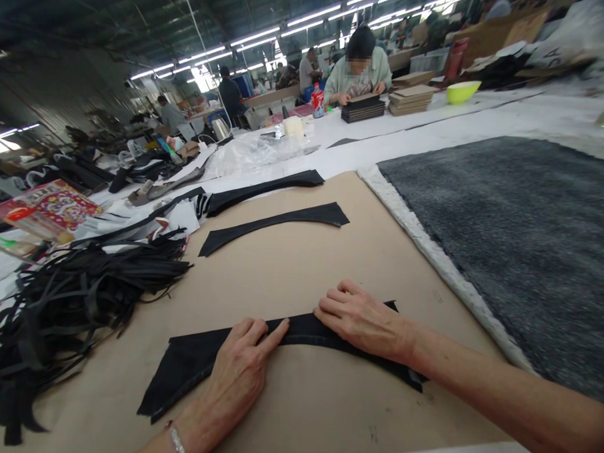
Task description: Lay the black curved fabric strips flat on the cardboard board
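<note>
A long curved black fabric piece [186, 365] lies on a brown paper sheet [300, 266] in front of me. My left hand [240, 364] presses flat on its left half, fingers stretched out toward the right. My right hand [361, 316] lies flat on the right half, fingers pointing left. Both palms are down and neither hand grips anything. Two more curved black pieces lie farther back on the paper, one in the middle [277, 224] and one at the far edge [263, 191].
A heap of black strips [69, 296] lies at the left. A grey carpet-like sheet [522, 229] with a white border covers the right. A colourful box [45, 208] sits at far left. A person [359, 72] works at stacked boards across the table, near a green bowl [462, 92].
</note>
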{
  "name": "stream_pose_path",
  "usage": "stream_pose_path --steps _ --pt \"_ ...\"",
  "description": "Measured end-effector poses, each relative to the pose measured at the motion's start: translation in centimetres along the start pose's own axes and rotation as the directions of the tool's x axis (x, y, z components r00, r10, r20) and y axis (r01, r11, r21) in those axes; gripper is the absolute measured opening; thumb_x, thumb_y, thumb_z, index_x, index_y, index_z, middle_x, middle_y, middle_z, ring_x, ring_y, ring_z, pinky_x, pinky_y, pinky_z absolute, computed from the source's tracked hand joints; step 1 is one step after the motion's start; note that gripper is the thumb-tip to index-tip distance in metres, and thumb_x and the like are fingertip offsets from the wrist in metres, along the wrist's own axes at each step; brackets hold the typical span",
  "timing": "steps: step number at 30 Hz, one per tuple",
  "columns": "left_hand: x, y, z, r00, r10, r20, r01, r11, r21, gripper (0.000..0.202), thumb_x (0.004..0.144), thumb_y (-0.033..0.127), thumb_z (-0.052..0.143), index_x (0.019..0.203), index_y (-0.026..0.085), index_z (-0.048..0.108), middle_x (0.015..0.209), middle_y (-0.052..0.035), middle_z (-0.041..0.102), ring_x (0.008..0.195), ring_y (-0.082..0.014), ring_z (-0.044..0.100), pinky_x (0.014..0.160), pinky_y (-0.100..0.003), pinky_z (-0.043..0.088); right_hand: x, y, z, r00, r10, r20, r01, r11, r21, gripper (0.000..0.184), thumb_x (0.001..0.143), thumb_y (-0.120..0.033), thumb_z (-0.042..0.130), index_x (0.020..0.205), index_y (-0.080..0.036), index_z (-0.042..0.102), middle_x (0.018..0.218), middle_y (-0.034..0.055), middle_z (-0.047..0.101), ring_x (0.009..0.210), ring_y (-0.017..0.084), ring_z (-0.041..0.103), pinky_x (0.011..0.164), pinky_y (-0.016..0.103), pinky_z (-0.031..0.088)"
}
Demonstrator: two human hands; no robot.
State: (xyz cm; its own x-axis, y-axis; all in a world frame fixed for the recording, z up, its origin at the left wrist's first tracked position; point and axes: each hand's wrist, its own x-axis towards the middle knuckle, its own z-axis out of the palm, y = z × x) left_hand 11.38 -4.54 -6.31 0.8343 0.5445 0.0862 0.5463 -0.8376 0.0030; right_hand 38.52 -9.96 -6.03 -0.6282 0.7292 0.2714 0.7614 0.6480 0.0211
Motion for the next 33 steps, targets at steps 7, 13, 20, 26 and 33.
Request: stream_pose_path --steps 7,13,20,26,33 --pt "0.9 0.5 -0.9 0.999 0.011 0.042 -0.015 0.996 0.093 0.056 0.089 0.003 0.039 0.138 0.029 0.047 0.093 -0.0069 0.053 0.084 -0.0216 0.048 0.076 -0.040 0.049 -0.9 0.1 -0.1 0.999 0.038 0.014 -0.038 0.999 0.018 0.016 0.100 -0.015 0.043 0.109 -0.012 0.056 0.095 0.0059 0.056 0.085 0.020 0.046 0.077 0.036 0.033" --pt "2.5 1.8 -1.7 1.000 -0.014 -0.026 0.013 0.999 -0.032 0.050 0.084 -0.003 0.040 0.120 0.023 0.061 0.114 -0.0089 0.055 0.102 -0.0237 0.050 0.088 -0.043 0.048 -0.9 0.1 0.1 1.000 0.023 -0.020 -0.023 1.000 -0.004 0.015 0.098 -0.014 0.047 0.109 -0.013 0.057 0.092 0.0054 0.056 0.083 0.021 0.045 0.076 0.037 0.033" --pt "4.1 4.6 0.6 0.995 0.048 -0.085 -0.063 0.981 -0.183 0.046 0.085 -0.004 0.036 0.124 0.013 0.054 0.111 -0.0088 0.060 0.101 -0.0202 0.051 0.093 -0.038 0.049 -0.8 -0.1 0.1 0.999 0.027 -0.030 -0.028 0.999 -0.025 0.013 0.098 -0.015 0.046 0.102 -0.014 0.058 0.090 0.0045 0.056 0.081 0.021 0.045 0.075 0.038 0.032" --pt "4.6 4.7 0.4 1.000 0.024 -0.002 -0.024 0.988 -0.155 0.045 0.087 0.000 0.038 0.128 0.012 0.053 0.097 -0.0074 0.059 0.091 -0.0215 0.050 0.085 -0.038 0.051 -1.5 0.3 -0.3 0.997 0.074 -0.030 -0.073 0.997 0.033 0.016 0.098 -0.013 0.044 0.108 -0.014 0.057 0.092 0.0049 0.058 0.085 0.020 0.046 0.079 0.036 0.032" --pt "5.0 5.0 0.7 0.999 0.044 -0.002 -0.044 0.999 -0.013 0.051 0.089 0.003 0.037 0.136 0.021 0.048 0.093 -0.0064 0.055 0.087 -0.0207 0.048 0.079 -0.035 0.049 -4.2 1.7 -0.3 0.987 0.161 -0.020 -0.159 0.986 0.058 0.016 0.097 -0.013 0.045 0.092 -0.015 0.061 0.087 0.0054 0.057 0.083 0.020 0.046 0.079 0.035 0.032"
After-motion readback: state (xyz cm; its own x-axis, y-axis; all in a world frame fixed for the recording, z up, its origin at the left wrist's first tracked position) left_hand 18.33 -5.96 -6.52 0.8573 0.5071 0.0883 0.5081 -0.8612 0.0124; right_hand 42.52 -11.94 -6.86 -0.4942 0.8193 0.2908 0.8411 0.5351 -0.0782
